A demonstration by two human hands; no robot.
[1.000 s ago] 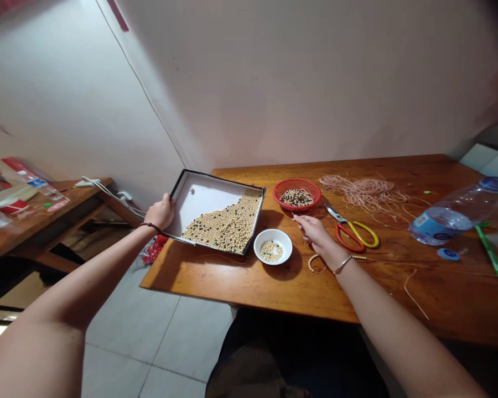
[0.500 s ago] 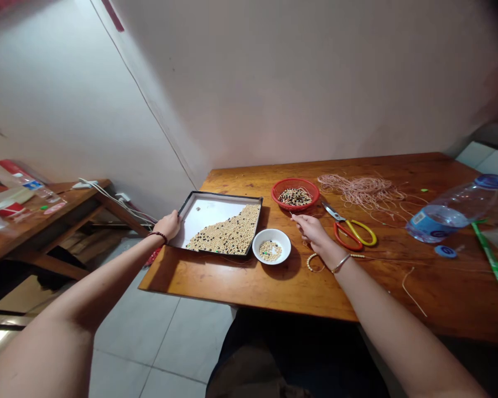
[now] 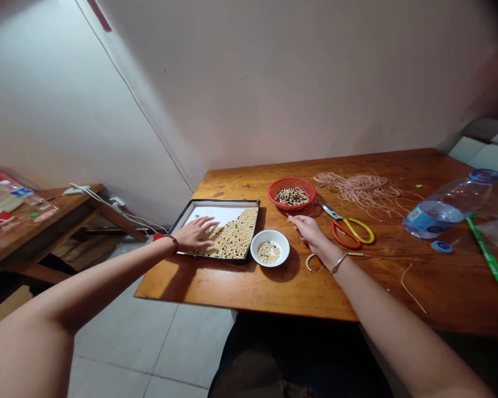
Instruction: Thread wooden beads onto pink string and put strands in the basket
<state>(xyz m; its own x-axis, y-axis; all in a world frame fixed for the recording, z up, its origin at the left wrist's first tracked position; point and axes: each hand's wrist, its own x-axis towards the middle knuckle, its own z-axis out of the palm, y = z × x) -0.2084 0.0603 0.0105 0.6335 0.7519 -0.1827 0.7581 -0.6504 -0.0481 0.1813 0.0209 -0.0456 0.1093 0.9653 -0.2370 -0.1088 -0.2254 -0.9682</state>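
Reaching for the loose beads (image 3: 236, 237) seems to be the step in hand; a fingertip pinch would be called for next.
Left grip (image 3: 194, 233) is spread open over the left part of the black-rimmed tray (image 3: 228, 202), beads just right; contact can't be told. In the right grip (image 3: 309, 228), right of the white bowl (image 3: 283, 249), a thin needle-like piece (image 3: 289, 215) is pinched.

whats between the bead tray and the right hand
The white bowl, with beads in it, stands on the table between the bead tray and the right hand, as the head view shows.
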